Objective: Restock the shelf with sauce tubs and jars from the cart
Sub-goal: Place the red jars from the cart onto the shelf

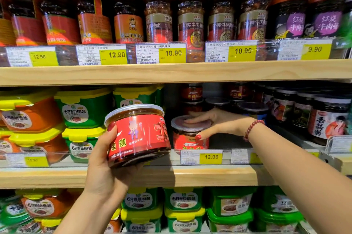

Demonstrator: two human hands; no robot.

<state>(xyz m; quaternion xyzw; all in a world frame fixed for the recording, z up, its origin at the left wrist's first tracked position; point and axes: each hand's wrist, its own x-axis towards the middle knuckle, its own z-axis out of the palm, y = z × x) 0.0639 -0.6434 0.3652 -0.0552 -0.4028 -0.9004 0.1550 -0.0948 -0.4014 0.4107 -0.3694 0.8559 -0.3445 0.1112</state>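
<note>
In front of the middle shelf [209, 174], the left hand [106, 159] rises from below, fingers wrapped around a tilted red sauce tub [139, 134]. The right hand [215, 123] reaches onto the shelf, grasping a second red tub [188, 134] standing there, fingers over its lid, thumb against its side.

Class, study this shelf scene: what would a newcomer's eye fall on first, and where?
The round red-labelled clear plastic sauce tub, tilted at centre in the left hand before the middle shelf. Right of it, the right hand holds a similar red tub standing on that shelf. Yellow price tags line the shelf edges.
</note>
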